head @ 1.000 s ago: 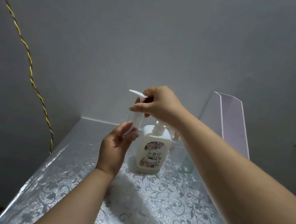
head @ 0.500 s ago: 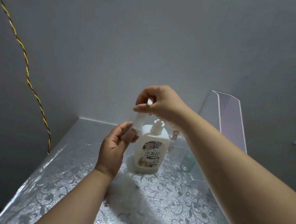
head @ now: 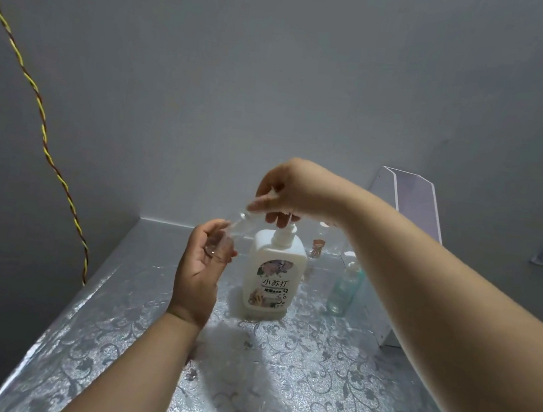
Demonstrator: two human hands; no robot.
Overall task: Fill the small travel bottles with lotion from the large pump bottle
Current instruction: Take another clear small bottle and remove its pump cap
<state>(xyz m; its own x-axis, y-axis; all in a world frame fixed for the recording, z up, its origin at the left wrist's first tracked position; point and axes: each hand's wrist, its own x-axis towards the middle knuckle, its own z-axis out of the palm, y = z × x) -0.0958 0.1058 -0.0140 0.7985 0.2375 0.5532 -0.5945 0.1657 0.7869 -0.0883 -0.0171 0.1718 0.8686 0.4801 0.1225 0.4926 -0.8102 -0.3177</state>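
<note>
Pump bottle (head: 273, 275): white, label reads "小苏打".
Left hand (head: 201, 265): grips tilted clear travel bottle (head: 224, 241).
Right hand (head: 294, 191): curled round pump (head: 285, 234).

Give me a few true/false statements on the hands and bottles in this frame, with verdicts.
1. The left hand holds a small clear bottle. True.
2. The large pump bottle lies on its side. False: it stands upright on the table.
3. A teal bottle stands on the table to the right of the pump bottle. True.
4. The right hand rests flat on the table. False: it is raised, gripping the top of the pump bottle.
5. The teal bottle is held in a hand. False: neither hand touches it.
</note>
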